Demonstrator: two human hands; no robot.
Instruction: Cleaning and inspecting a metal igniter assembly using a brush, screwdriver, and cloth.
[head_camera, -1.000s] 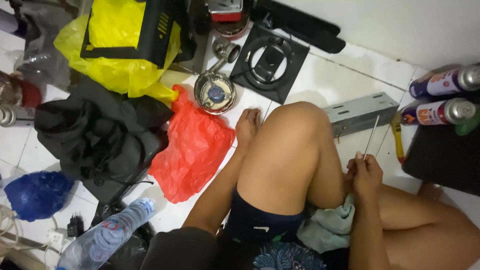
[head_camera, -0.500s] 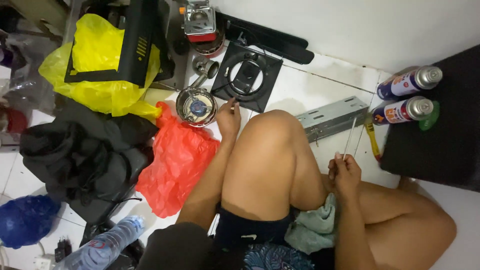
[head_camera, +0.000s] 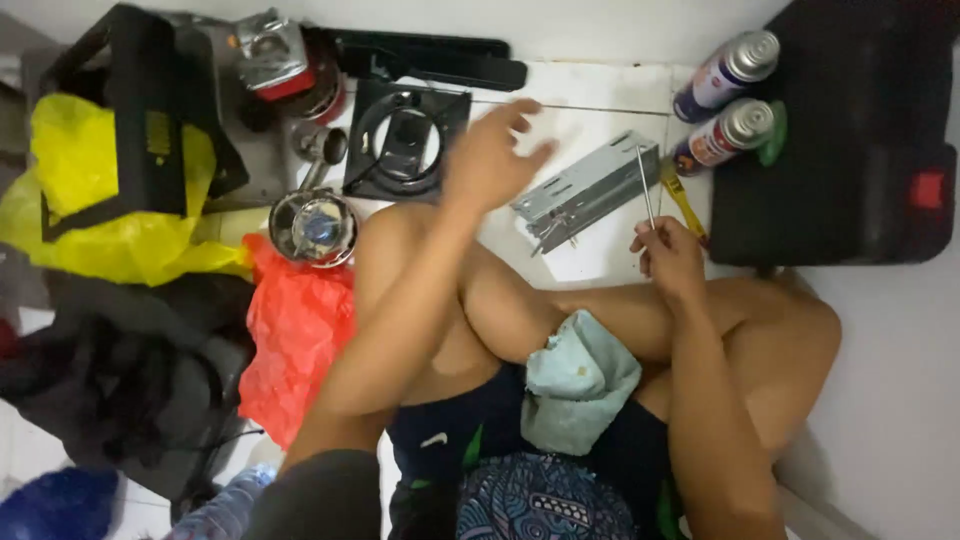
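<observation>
Sitting: a person is cross-legged on a white tiled floor (head_camera: 600, 105), seen from above, with tools and parts spread ahead of the knees.
Right hand: the right hand (head_camera: 668, 258) is closed around the lower end of a thin metal rod (head_camera: 646, 186), pinching it upright between fingers and thumb; the rod's top end stands just over the grey metal bracket (head_camera: 588, 186).
Left hand: the left hand (head_camera: 492, 158) is raised in the air with fingers spread wide and loose, holding nothing, hovering between the black square burner frame (head_camera: 405, 140) and the bracket.
Rod location: held above the right shin, near the bracket and just left of a yellow-handled tool (head_camera: 684, 205) lying on the tiles.
Nearby parts: a round metal burner head (head_camera: 314, 227) lies beside the left knee; a red-and-silver stove part (head_camera: 285, 62) sits at the back.
Other things: two spray cans (head_camera: 728, 100) lie beside a black tool case (head_camera: 865, 140); a yellow plastic bag (head_camera: 95, 210), a red plastic bag (head_camera: 295, 335) and dark cloth (head_camera: 120, 380) lie on the left; a pale blue rag (head_camera: 577, 378) sits in the lap.
Doing it well: as I judge it, the grip should stay low and firm so the thin rod does not wobble, and the free hand should steady the bracket before the two meet.
</observation>
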